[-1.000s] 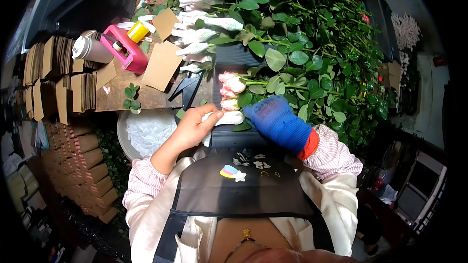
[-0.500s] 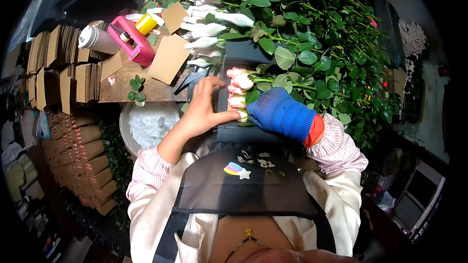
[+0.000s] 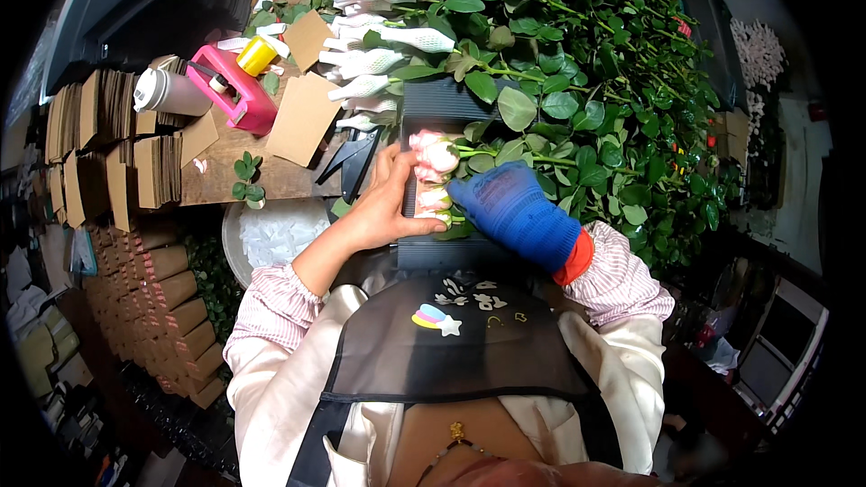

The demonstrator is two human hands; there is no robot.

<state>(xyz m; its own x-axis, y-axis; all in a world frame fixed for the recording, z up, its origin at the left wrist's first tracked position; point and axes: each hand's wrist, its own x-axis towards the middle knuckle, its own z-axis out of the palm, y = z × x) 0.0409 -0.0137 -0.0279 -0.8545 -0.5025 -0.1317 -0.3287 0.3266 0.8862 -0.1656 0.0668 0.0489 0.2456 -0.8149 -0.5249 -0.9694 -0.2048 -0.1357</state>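
Pink-and-cream roses lie in a short row on a black ribbed holder, heads to the left and leafy stems to the right. My bare left hand rests beside the heads, fingers and thumb spread apart, the thumb against the lowest bloom. A brownish strip shows between this hand and the blooms. My right hand, in a blue knitted glove, is closed at the lower rose just behind its head; its fingertips are partly hidden.
White net-sleeved roses are stacked beyond, their foliage filling the right. On the wooden table are cardboard pieces, a pink basket-like container, a white-lidded cup and black scissors. A tub of white scraps stands below.
The view has shifted slightly. My left fingers have come down nearer the rose heads, and a brownish strip now shows beside the blooms. My right hand stays at the lower rose.
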